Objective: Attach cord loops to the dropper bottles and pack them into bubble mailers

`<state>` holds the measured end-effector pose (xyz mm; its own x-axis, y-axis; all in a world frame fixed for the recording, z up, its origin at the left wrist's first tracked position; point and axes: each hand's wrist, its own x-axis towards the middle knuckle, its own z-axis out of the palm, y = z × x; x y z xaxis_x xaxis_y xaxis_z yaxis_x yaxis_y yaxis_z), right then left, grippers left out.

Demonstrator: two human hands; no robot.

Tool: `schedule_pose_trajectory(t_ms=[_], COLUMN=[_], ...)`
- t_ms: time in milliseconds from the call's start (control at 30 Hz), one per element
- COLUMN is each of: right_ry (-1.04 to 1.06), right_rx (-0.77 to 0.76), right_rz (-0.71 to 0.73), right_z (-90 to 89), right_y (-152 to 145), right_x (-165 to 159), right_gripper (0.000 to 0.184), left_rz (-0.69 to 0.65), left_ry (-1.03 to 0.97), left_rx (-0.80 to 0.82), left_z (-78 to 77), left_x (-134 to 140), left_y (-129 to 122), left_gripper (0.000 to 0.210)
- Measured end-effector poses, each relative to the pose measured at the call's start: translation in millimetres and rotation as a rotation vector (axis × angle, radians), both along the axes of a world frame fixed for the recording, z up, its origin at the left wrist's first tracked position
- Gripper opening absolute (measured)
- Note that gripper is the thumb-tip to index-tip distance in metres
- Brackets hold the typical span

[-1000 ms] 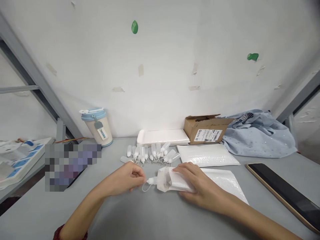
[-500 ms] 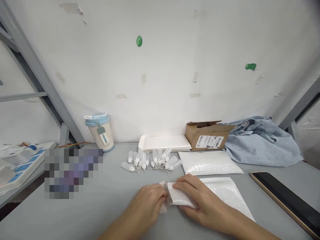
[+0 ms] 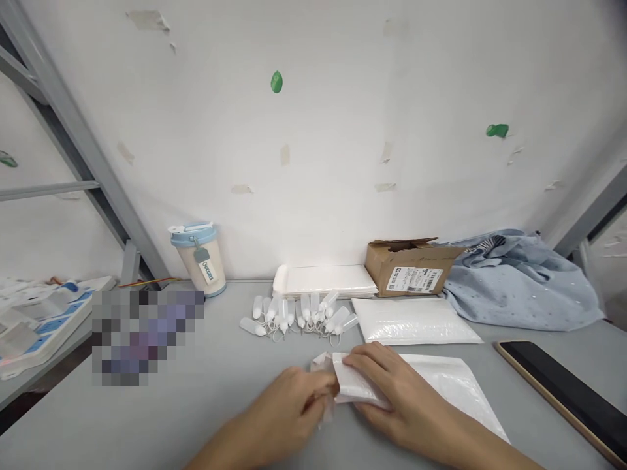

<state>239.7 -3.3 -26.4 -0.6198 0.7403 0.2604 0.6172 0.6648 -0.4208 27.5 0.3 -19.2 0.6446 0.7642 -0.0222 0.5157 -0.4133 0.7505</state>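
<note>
Grey table (image 3: 220, 365), white wall (image 3: 333, 98) behind. Power strip (image 3: 63, 318): far left of the bottles (image 3: 305, 305). Cup (image 3: 193, 264), blue-lidded: left of the bottles. Left hand (image 3: 294, 403): in front of the bottles, fingers bent at the mouth of the pouch (image 3: 355, 386), tips hidden; cannot tell whether they grip anything. Stack (image 3: 327, 279): just behind the bottles. Pouch: in front and right of the bottles. Right hand (image 3: 394, 390): closed around the pouch. Box (image 3: 406, 269): right of and behind the bottles. Mailer (image 3: 416, 321): just right of the bottles. Phone (image 3: 558, 395): far right of the bottles, nearer.

Head-worn view, looking forward and down, close above gray table (image 3: 220, 362), facing white wall (image 3: 333, 130)
</note>
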Motion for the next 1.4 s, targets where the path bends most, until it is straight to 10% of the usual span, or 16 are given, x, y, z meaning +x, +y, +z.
schedule_pose_trajectory(t_ms=[367,600,1033,1400], right_ry=[-0.064,-0.081,-0.111,-0.080], right_rx=[-0.012,-0.006,-0.008,0.026], right_rz=[-0.045,-0.040,-0.052,-0.036], right_z=[0.2,-0.3,-1.8,-2.1], right_y=[0.0,0.8,0.7,2.0], right_x=[1.0,1.1,1.2,1.2], right_gripper=[0.044,0.042,0.042,0.044], left_rz=[0.640,0.694,0.534,0.370], left_ry=[0.190,0.281,0.489,0.129], left_rx=[0.482,0.470,0.042,-0.094], left_z=[-15.3,-16.0,4.3,40.4], left_x=[-36.9,-58.5,-96.1,-71.3], left_y=[43.8,55.7,58.4,37.1], left_gripper=[0.026,0.046,0.021,0.025])
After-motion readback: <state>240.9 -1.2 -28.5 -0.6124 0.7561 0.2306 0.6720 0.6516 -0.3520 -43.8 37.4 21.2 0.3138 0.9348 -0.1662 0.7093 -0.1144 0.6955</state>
